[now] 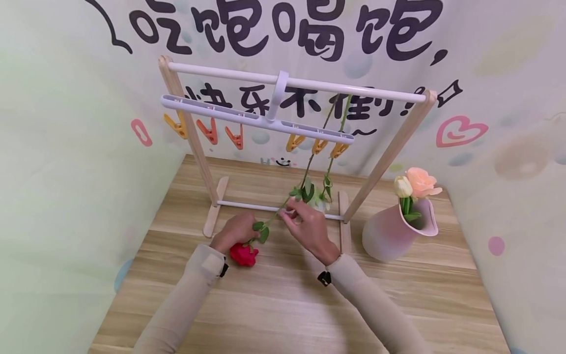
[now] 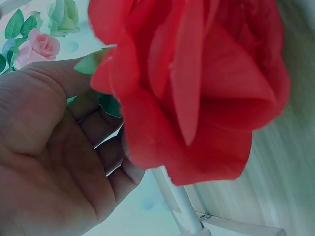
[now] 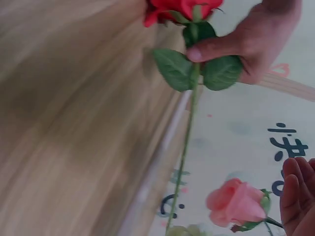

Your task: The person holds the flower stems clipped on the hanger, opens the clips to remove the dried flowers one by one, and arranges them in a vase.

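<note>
My left hand (image 1: 236, 230) pinches the green stem of a red rose (image 1: 243, 254) just below its bloom, thumb against the leaves (image 3: 221, 73). The bloom points toward me, and the stem slants away to the right. My right hand (image 1: 311, 228) is raised near the far part of this stem. In the right wrist view its fingers (image 3: 290, 184) look fairly straight and apart from the stem, beside a hanging pink rose (image 3: 235, 202). A pale green-white flower (image 1: 316, 200) hangs head down too, partly hidden behind the right hand in the head view.
A wooden rack with a white top bar (image 1: 230, 73) stands ahead, carrying a lilac hanger (image 1: 247, 118). Orange clips (image 1: 234, 137) and yellow clips (image 1: 295, 142) line the hanger; two at right hold stems. At right stands a pink-white vase (image 1: 389, 236) with a peach rose (image 1: 422, 183) and white tulip (image 1: 403, 187).
</note>
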`<state>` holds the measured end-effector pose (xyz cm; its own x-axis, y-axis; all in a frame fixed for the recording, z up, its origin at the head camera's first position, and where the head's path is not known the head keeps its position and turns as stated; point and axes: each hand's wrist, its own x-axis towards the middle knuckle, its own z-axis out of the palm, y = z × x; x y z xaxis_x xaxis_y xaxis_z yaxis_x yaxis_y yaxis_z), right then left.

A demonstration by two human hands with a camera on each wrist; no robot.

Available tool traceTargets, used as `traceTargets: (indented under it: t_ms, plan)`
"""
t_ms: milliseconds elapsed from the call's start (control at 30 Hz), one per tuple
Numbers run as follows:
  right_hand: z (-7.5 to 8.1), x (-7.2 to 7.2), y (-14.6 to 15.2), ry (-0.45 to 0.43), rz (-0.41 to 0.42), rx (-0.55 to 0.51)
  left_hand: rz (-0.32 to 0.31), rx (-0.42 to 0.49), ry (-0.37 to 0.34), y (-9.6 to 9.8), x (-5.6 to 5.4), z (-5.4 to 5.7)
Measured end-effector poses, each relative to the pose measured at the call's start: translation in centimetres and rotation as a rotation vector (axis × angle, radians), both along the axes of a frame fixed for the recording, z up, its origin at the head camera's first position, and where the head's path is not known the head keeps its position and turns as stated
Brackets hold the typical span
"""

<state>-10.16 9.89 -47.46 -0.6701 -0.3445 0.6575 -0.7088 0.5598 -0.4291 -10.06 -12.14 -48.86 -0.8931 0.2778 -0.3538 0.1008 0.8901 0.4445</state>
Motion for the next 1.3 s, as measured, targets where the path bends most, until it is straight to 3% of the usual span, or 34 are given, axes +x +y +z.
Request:
traceTargets:
  t_ms: [233,400,800,967,1300]
  plan:
    - [-2.7,0.9,0.5,-0.093,-0.006,0.156,-0.03,-0.038,-0.032,0.1,0.1,0.4]
    - [-3.8,0.9,0.6,-0.159,0.026,0.226,-0.047,-0.068,-0.04,0.1,0.1,0.6]
    - [-4.2,0.7,-0.4,-0.254,0.044,0.377,-0.097,-0.079,-0.054,-0.1,0.2,1.0]
    - [-4.4,0.5,-0.9,-0.253,0.063,0.452,-0.118,-0.089,-0.051,0.0,0.2,1.1]
    - [-4.8,0.2,-1.4,-0.229,0.094,0.493,-0.149,-0.088,-0.036,-0.1,0.3,1.3]
